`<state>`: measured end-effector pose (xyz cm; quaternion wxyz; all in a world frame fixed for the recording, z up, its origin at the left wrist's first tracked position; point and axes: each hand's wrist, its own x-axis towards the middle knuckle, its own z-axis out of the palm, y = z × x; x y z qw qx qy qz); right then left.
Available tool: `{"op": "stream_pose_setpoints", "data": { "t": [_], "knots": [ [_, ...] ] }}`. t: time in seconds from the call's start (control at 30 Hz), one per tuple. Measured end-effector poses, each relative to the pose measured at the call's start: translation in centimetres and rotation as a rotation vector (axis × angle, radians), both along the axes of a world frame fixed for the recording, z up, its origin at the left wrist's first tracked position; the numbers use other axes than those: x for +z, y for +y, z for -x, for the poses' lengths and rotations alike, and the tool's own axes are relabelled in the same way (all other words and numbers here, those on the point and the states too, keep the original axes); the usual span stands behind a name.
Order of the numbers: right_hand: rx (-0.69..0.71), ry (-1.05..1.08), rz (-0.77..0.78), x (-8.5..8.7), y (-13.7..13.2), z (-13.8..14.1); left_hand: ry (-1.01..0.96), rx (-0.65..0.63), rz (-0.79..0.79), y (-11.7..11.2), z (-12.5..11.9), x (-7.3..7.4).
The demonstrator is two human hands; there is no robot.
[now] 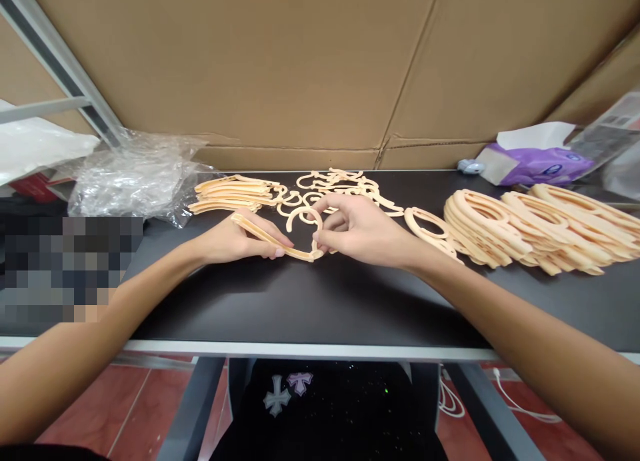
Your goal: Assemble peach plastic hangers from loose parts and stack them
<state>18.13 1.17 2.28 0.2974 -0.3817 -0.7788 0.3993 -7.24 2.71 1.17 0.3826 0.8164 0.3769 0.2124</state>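
My left hand is closed around a beige plastic hanger arm, a slim bar that slants down to the right. My right hand pinches a beige curved hanger hook near its base. Hook base and arm end meet between my hands; whether they are joined, I cannot tell. Behind my left hand lies a stack of similar arms. Loose hooks are heaped beyond my right hand, which hides some of them.
Stacked beige pieces with oval openings spread along the right of the black table. Clear plastic bags sit at back left. A purple tissue pack is at back right. Cardboard stands behind the table.
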Motion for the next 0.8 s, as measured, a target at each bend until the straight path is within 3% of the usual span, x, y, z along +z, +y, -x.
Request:
{"op": "stream_pose_setpoints", "data": {
  "t": [0.33, 0.8],
  "knots": [
    [0.035, -0.023, 0.111, -0.05, 0.33, -0.30, -0.002, -0.009, 0.009, 0.16, 0.10, -0.17],
    [0.046, -0.042, 0.047, -0.83, 0.55, -0.02, 0.017, -0.024, -0.023, 0.10, 0.27, 0.09]
  ]
}}
